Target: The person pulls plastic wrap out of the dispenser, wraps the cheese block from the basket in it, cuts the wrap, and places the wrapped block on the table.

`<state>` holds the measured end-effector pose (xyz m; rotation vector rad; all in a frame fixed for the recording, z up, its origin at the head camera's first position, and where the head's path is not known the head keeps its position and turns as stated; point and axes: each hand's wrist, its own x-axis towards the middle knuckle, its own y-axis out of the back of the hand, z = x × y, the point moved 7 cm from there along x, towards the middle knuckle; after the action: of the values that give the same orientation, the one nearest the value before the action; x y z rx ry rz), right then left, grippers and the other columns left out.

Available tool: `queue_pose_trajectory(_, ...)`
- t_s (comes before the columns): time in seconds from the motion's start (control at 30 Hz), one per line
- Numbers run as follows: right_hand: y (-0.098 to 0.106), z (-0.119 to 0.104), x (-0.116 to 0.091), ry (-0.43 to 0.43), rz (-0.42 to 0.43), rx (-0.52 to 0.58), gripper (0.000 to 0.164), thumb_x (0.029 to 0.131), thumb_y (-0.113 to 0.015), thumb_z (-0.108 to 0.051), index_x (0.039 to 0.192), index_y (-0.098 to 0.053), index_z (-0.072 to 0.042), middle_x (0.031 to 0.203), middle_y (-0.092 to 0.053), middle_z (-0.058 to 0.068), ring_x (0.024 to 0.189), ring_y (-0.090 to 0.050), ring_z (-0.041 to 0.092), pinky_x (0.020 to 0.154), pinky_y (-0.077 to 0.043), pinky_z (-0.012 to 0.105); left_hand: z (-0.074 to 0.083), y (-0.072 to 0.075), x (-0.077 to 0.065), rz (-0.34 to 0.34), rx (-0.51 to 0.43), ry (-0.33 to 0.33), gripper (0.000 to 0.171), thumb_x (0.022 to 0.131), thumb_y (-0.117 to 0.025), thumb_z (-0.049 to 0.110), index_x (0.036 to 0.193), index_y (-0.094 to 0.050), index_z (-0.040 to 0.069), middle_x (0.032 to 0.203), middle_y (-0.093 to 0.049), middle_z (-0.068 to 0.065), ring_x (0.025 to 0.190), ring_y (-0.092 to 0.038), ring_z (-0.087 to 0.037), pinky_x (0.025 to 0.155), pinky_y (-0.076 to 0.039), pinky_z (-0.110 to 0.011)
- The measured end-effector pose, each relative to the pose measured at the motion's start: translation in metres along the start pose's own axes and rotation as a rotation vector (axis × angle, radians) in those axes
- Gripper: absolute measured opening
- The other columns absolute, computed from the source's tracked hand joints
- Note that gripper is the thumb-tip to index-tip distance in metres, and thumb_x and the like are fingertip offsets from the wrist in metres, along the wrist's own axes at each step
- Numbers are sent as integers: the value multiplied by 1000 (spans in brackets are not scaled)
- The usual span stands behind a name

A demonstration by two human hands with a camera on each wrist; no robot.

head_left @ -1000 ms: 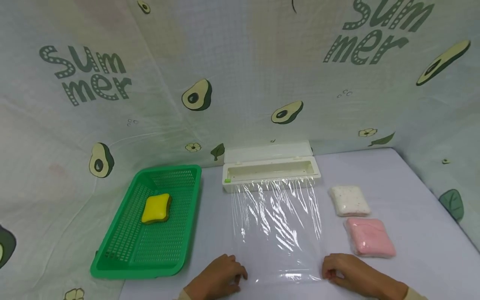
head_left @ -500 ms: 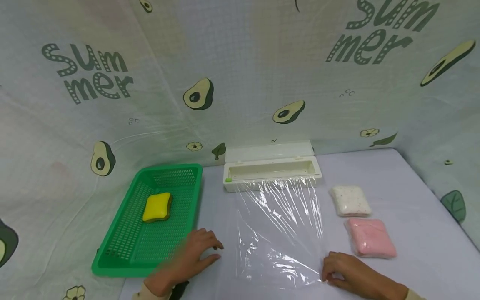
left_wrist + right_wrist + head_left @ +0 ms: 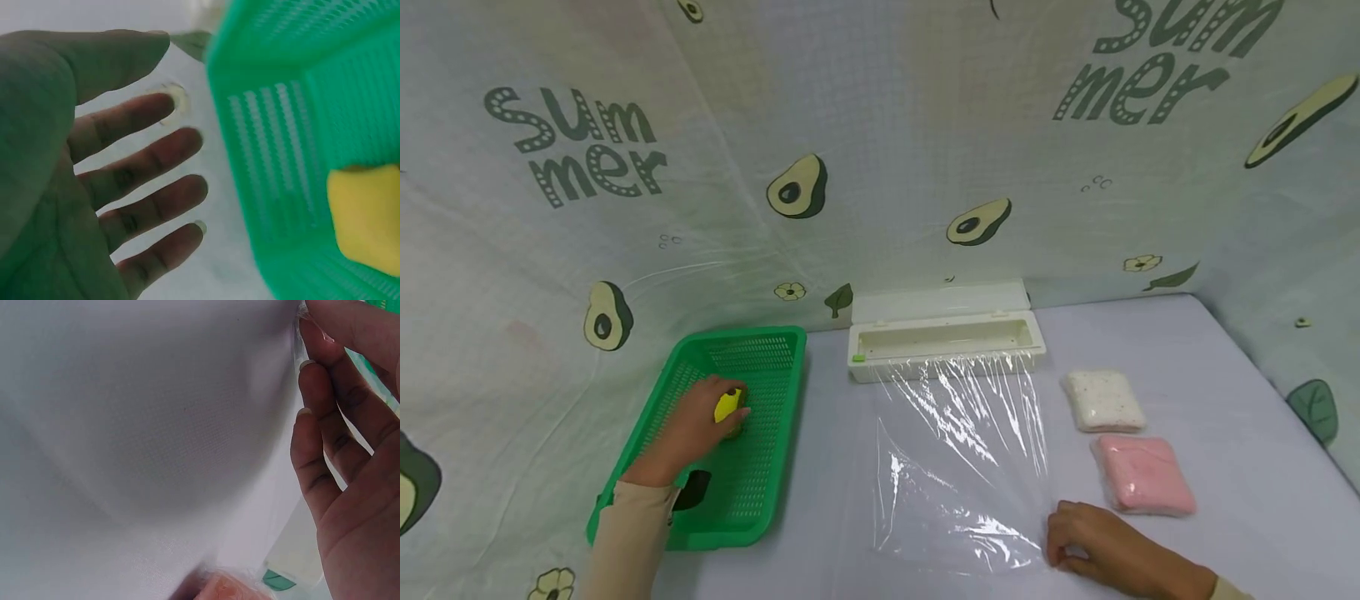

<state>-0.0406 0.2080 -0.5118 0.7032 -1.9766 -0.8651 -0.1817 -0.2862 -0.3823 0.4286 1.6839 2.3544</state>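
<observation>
My left hand [image 3: 703, 421] is over the green basket [image 3: 786, 433], thumb and fingers spread around a yellow, pillow-shaped square block [image 3: 727, 406] with a brownish underside. In the left wrist view the fingers [image 3: 165, 149] are straight and apart, with the yellow block [image 3: 369, 219] beyond them. My right hand [image 3: 1086, 537] pinches the near right corner of a sheet of clear cling film [image 3: 962, 475]. The right wrist view shows crumpled film between thumb and forefinger. The sheet runs back to a white dispenser box [image 3: 943, 368], whose lid stands up.
To the right of the film lie a white speckled square block [image 3: 1105, 402] and a pink one [image 3: 1146, 475] in clear wrap. A printed cloth [image 3: 880, 150] hangs behind the white table [image 3: 827, 467]. A small green slider [image 3: 858, 358] sits on the box's left end.
My left hand has let go of the film's near left corner and moved left over the basket to the yellow block. The film's left side has slackened. The right hand stays put.
</observation>
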Motion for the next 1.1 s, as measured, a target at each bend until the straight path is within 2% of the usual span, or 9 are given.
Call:
queue_pose_trajectory(0.13,1,-1,-1,9,5,3,36,68,-90,-14,90,-68,-32,90,-62,-22,87,-54,-6,80,-39,8,-36,-10,11,-75,49,74,57,93,-82,18,135,-59,-12,128,-59,-35,114,-58,-53,92,-51,-68)
queue_pose_trajectory(0.27,1,-1,-1,13,-1,-2,35,68,-90,-14,89,-68,-32,90,-62,-22,87,-54,-6,81,-39,8,-61,-23,16,-180,94,129,77,88,-87,22,147,-50,-10,139,-51,-39,123,-52,-59,95,-48,-72)
queue_pose_trajectory(0.43,0,0,0,4,-24,-6,35,67,-91,-14,86,-69,-33,88,-62,-22,86,-54,-5,79,-39,8,-78,-40,19,-305,98,168,94,81,-92,19,153,-41,-11,144,-46,-40,124,-48,-60,94,-47,-73)
queue_pose_trajectory(0.6,0,1,0,-6,-36,-3,34,68,-91,-13,86,-70,-32,89,-63,-22,86,-54,-5,78,-39,8,-88,-55,21,-434,134,200,97,80,-91,13,154,-35,-14,149,-39,-43,133,-39,-64,101,-42,-76)
queue_pose_trajectory(0.7,0,1,0,-12,-35,9,34,68,-91,-11,87,-70,-31,89,-63,-21,87,-55,-4,78,-40,9,-92,-61,21,-486,142,222,97,79,-91,9,154,-33,-14,151,-35,-44,136,-34,-66,106,-38,-77)
queue_pose_trajectory(0.8,0,2,1,-26,-42,30,35,68,-91,-9,87,-71,-30,88,-64,-20,86,-56,-4,77,-40,8,-94,-63,22,-478,159,218,95,81,-89,10,153,-33,-14,151,-35,-45,137,-34,-66,108,-35,-78)
queue_pose_trajectory(0.9,1,2,2,-39,-45,42,35,68,-91,-7,87,-71,-29,88,-64,-19,85,-56,-4,77,-41,8,-95,-63,25,-443,183,191,90,84,-84,13,153,-33,-15,148,-39,-45,134,-37,-66,106,-36,-77)
queue_pose_trajectory(1.1,0,3,3,-67,-64,54,35,69,-91,-6,87,-70,-28,87,-63,-19,84,-56,-4,76,-40,7,-98,-63,29,-342,267,123,77,85,-80,20,146,-47,-14,133,-54,-39,122,-49,-60,99,-43,-72)
